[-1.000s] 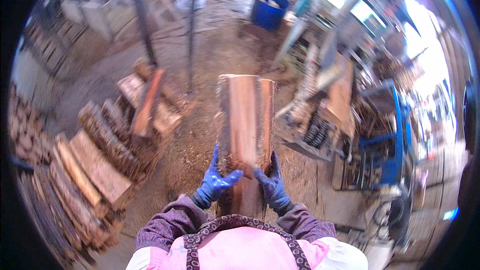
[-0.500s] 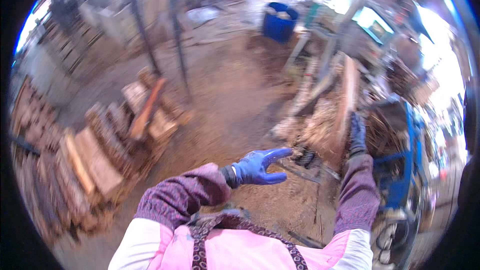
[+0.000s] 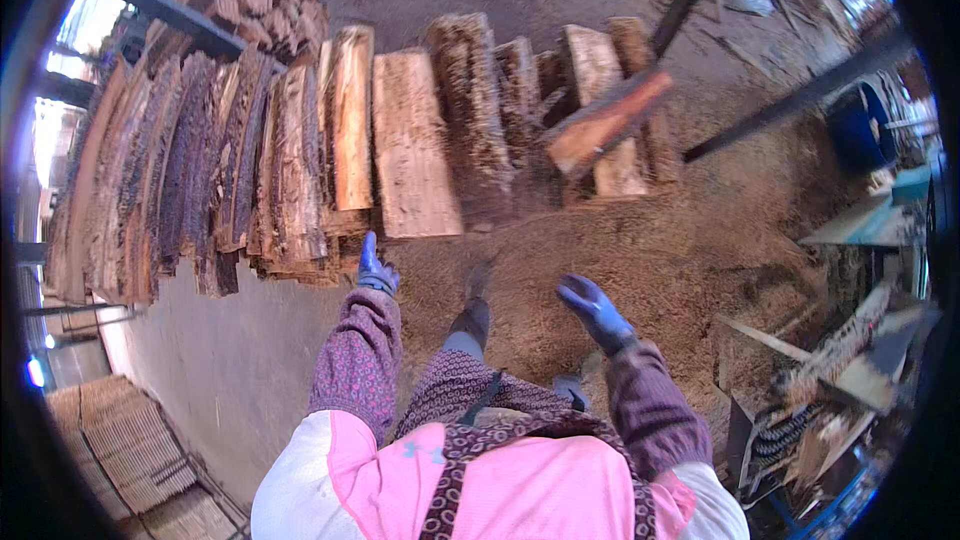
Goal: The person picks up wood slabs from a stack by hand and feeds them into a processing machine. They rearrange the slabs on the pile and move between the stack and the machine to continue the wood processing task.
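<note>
Head view: both gloved hands, left (image 3: 377, 270) and right (image 3: 594, 307), seemingly empty.

blue barrel (image 3: 868, 128) cut by rim, right clutter blurred

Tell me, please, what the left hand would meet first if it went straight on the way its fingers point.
Probably the near ends of the split wood slabs: the gloved left hand points up toward them and holds nothing. How far they lie is hard to judge here.
</note>
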A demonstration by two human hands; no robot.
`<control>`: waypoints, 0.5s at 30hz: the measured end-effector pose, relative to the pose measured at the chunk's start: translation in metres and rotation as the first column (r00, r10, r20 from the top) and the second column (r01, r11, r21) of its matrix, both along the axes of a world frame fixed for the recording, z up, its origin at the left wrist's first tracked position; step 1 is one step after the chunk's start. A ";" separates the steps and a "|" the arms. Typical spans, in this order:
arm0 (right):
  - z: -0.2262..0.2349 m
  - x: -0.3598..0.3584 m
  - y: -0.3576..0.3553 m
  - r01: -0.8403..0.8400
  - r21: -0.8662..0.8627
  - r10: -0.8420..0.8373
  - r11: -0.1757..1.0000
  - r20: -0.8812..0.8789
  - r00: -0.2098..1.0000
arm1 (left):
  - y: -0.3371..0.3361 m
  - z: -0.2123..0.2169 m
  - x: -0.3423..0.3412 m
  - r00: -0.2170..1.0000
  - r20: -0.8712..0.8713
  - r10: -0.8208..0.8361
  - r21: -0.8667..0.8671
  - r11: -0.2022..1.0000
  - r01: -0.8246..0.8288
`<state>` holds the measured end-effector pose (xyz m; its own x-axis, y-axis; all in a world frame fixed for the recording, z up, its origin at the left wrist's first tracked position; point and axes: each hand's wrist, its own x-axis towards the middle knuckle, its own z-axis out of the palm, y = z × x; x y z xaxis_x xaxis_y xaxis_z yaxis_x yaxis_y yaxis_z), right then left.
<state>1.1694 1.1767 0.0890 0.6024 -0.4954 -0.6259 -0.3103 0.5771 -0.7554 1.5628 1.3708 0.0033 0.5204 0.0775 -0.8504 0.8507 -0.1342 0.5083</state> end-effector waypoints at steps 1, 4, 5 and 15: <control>-0.061 0.043 0.000 -0.035 0.105 0.021 0.994 0.135 0.991 | 0.001 -0.016 0.019 1.000 -0.005 0.023 -0.071 0.997 -0.023; -0.157 0.165 -0.006 -0.070 0.519 0.057 0.852 0.041 0.998 | -0.006 -0.042 0.049 0.994 -0.103 0.038 -0.290 0.955 -0.066; -0.178 0.198 -0.005 0.013 0.612 -0.028 0.791 0.015 0.999 | -0.030 -0.034 0.040 0.995 -0.102 0.009 -0.512 0.857 -0.060; -0.091 0.266 -0.012 -0.414 0.115 0.401 0.903 0.119 0.908 | -0.040 0.040 0.052 0.912 -0.363 -0.193 -0.757 0.632 -0.168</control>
<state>1.4358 1.1648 -0.0018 0.7905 -0.1093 -0.6027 -0.4744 0.5130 -0.7153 1.6150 1.3307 0.0431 0.1420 -0.6900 -0.7098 0.9888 0.1327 0.0688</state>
